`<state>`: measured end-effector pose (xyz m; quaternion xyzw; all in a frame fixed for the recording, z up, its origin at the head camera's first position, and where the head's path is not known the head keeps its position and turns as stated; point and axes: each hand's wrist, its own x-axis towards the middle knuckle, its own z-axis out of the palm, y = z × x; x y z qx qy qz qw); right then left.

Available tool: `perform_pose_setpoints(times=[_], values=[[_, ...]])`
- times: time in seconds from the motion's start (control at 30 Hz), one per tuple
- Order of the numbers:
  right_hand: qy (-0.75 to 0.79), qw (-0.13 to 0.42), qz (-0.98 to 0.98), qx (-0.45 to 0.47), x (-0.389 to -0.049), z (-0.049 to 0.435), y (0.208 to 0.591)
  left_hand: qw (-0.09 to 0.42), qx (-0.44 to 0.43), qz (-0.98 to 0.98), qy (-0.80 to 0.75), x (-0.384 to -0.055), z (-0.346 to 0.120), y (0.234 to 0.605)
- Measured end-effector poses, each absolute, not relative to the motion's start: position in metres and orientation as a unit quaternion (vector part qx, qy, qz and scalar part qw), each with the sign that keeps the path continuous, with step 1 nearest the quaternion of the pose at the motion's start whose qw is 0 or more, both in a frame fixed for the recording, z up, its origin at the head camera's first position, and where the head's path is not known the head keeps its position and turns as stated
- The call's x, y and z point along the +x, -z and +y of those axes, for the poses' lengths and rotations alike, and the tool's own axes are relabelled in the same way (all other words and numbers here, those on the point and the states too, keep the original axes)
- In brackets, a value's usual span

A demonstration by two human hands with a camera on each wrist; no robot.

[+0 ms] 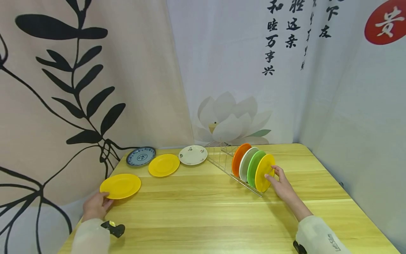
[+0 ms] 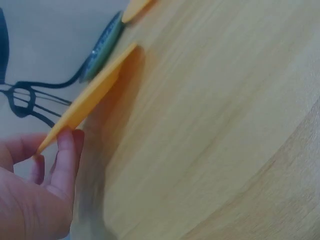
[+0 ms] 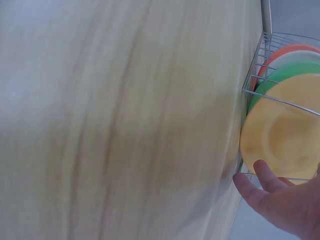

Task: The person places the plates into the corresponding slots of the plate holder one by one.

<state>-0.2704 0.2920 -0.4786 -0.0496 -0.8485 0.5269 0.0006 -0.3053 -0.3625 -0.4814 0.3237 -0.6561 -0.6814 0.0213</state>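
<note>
At the left side of the table, my left hand (image 1: 95, 206) pinches the near rim of a yellow plate (image 1: 120, 186). In the left wrist view that plate (image 2: 97, 92) shows edge-on and tilted, with a shadow beside it on the wood. Over on the right, a wire dish rack (image 1: 222, 168) holds orange (image 1: 240, 157), white (image 1: 246, 164), green (image 1: 255, 168) and yellow (image 1: 264, 173) plates standing on edge. My right hand (image 1: 283, 185) is at the right side of the rack's yellow plate, fingers spread and fingertips overlapping its face. Whether they touch it I cannot tell.
Along the back edge lie a blue patterned plate (image 1: 141, 156), another yellow plate (image 1: 164, 165) and a white plate with small motifs (image 1: 192, 155). The wooden table (image 1: 190, 211) meets printed curtains (image 1: 146, 70) at the back and sides.
</note>
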Motion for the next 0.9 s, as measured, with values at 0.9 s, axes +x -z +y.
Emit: perform_pose_setpoints(times=[0.9], values=[[-0.523,-0.001,-0.851,-0.053,-0.271,0.292,0.478,0.044,0.162,-0.551,0.817,-0.326,-0.277,0.414]])
